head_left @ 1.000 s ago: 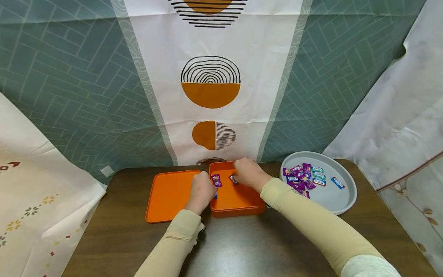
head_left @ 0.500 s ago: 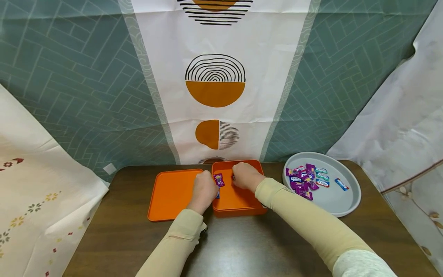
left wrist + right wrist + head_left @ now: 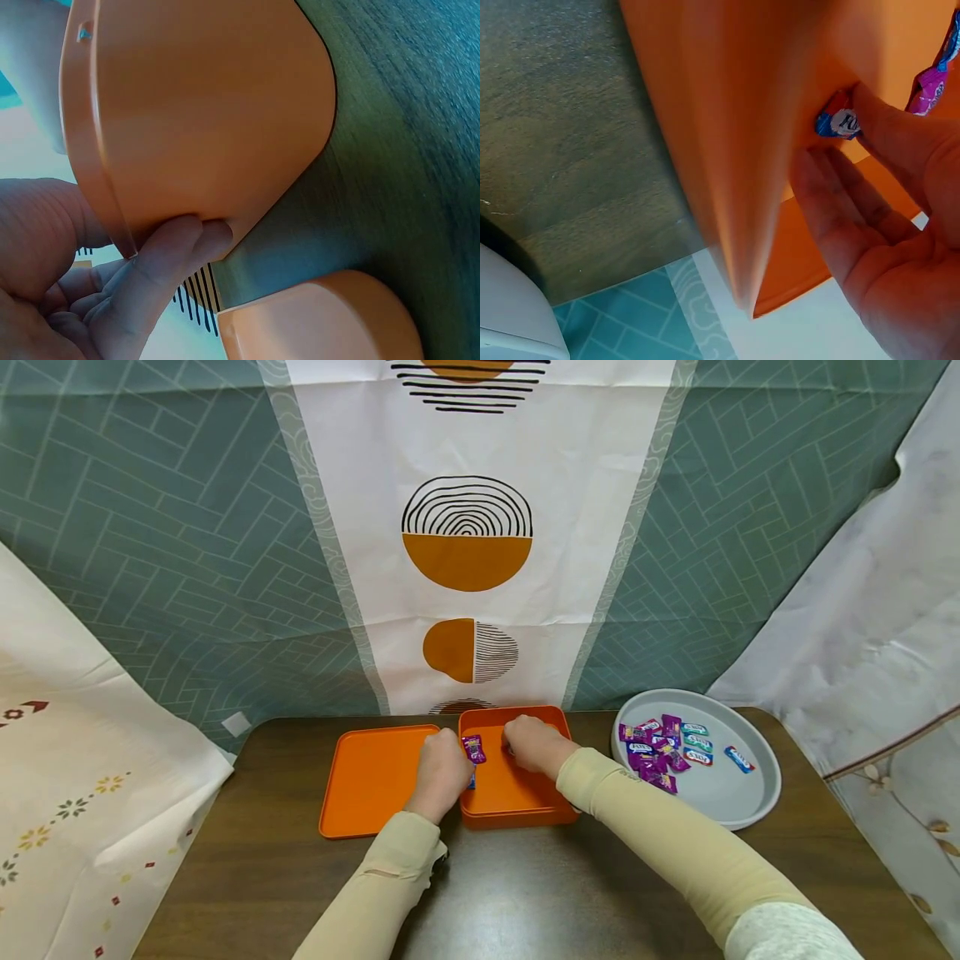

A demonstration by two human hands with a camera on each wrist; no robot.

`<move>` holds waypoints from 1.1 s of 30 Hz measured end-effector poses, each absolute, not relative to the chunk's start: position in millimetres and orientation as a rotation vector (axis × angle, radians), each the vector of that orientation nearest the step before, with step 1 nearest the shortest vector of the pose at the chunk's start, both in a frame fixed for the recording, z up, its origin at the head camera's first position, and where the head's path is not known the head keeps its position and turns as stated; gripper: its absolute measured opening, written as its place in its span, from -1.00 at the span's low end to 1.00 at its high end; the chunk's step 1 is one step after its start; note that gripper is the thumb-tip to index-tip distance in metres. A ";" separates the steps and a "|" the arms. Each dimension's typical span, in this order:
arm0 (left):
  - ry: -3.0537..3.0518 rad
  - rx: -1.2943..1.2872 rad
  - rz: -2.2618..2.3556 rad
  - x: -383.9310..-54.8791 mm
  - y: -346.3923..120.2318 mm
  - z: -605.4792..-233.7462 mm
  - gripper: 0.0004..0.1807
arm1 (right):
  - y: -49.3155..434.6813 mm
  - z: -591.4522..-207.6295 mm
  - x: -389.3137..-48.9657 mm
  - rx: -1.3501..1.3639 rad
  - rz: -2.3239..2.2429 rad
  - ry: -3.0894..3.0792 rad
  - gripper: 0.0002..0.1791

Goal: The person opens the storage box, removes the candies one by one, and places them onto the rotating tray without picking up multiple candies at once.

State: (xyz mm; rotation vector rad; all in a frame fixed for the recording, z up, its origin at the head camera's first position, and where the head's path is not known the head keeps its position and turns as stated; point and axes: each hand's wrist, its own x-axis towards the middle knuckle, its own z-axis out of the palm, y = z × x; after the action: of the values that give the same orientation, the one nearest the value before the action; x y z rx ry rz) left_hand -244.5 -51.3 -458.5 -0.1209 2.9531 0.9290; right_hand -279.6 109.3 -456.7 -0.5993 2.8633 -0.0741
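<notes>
My left hand grips the left wall of an orange box, thumb and fingers on either side of it in the left wrist view. Inside the box is my right hand. In the right wrist view, a small candy in a blue and red wrapper sits between its thumb and fingers, the thumb against it. A purple-wrapped candy lies along the box's left side, and a blue-wrapped candy is partly hidden beside the left hand.
A shallow orange tray or lid lies left of the box. At the right stands a round grey tray with several purple candies and several small bar-shaped ones. A patterned cloth hangs behind the table.
The right hand has shifted slightly left over the blue and red candy, which it now mostly covers. The left hand still grips the box wall. The head view has turned slightly.
</notes>
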 end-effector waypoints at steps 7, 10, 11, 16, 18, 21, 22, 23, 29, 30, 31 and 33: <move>2.987 -0.111 0.905 -244.9 -51.8 -459.4 -0.71 | 111.7 -457.6 -277.2 -0.656 -0.065 2.852 -0.81; 2.992 -0.109 0.906 -244.6 -51.7 -459.7 -0.71 | 112.4 -456.9 -275.7 -0.668 -0.066 2.842 -0.83; 2.993 -0.109 0.906 -244.5 -51.7 -459.8 -0.70 | 112.6 -456.6 -275.4 -0.669 -0.063 2.839 -0.83; 2.997 -0.103 0.903 -244.1 -51.4 -460.0 -0.72 | 114.9 -453.7 -273.7 -0.642 -0.094 2.805 -0.77; 2.996 -0.099 0.912 -243.9 -51.2 -459.6 -0.74 | 116.9 -452.0 -273.5 -0.622 -0.124 2.787 -0.76; 3.013 -0.086 0.911 -243.7 -51.1 -459.6 -0.75 | 121.9 -449.0 -273.5 -0.631 -0.169 2.785 -0.79; 3.017 -0.082 0.911 -243.6 -51.1 -459.7 -0.74 | 124.1 -448.0 -273.4 -0.634 -0.190 2.783 -0.81; 3.021 -0.078 0.911 -243.5 -51.1 -459.8 -0.74 | 126.3 -446.5 -273.3 -0.637 -0.213 2.779 -0.83; 3.011 -0.087 0.925 -243.2 -51.2 -459.5 -0.73 | 140.2 -436.7 -270.3 -0.626 -0.368 2.730 -0.89; 3.011 -0.088 0.925 -243.1 -51.3 -459.2 -0.73 | 142.4 -435.3 -269.8 -0.640 -0.367 2.739 -0.90; 3.010 -0.089 0.927 -242.9 -51.4 -458.8 -0.74 | 144.2 -433.8 -269.2 -0.664 -0.357 2.753 -0.92; 3.012 -0.094 0.924 -242.4 -51.7 -457.9 -0.75 | 147.9 -431.5 -268.2 -0.710 -0.339 2.783 -0.95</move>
State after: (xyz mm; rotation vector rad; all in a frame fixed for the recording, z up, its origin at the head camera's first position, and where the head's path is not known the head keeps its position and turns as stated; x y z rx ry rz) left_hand -242.4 -51.7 -457.9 -0.0937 3.0116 0.9243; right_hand -268.2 147.9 -431.5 -0.7098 2.7832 -0.3392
